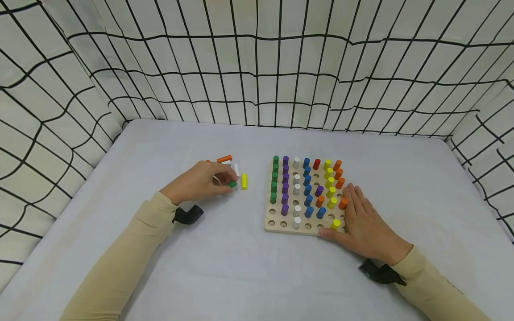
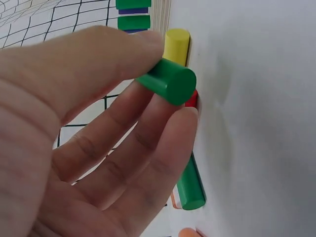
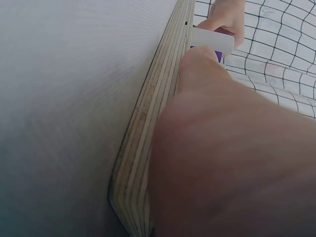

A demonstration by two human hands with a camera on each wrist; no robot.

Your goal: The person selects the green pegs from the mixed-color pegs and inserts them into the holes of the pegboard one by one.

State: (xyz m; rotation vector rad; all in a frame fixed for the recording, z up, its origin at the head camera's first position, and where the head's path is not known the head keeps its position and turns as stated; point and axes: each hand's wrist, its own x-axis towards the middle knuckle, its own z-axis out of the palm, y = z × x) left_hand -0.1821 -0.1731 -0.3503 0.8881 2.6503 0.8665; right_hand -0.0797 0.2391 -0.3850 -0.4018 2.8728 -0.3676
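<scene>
My left hand (image 1: 201, 180) pinches a green peg (image 2: 178, 85) between thumb and fingers, just above the white cloth. Loose pegs lie close by: a yellow peg (image 1: 244, 182), a white peg (image 1: 236, 170) and an orange peg (image 1: 224, 158). The left wrist view also shows another green peg (image 2: 190, 186) and part of a red peg (image 2: 191, 100) behind the fingers. My right hand (image 1: 369, 227) rests along the right side of the wooden pegboard (image 1: 277, 228), fingers straight, thumb at its front edge. This hand covers some right-hand holes.
Upright pegs fill much of the board in columns, among them green pegs (image 1: 274, 187), purple pegs (image 1: 285, 188) and blue pegs (image 1: 307, 190). Several holes are bare, mostly toward the front. A black grid net (image 1: 257, 76) stands behind and beside the white-covered table (image 1: 225, 276).
</scene>
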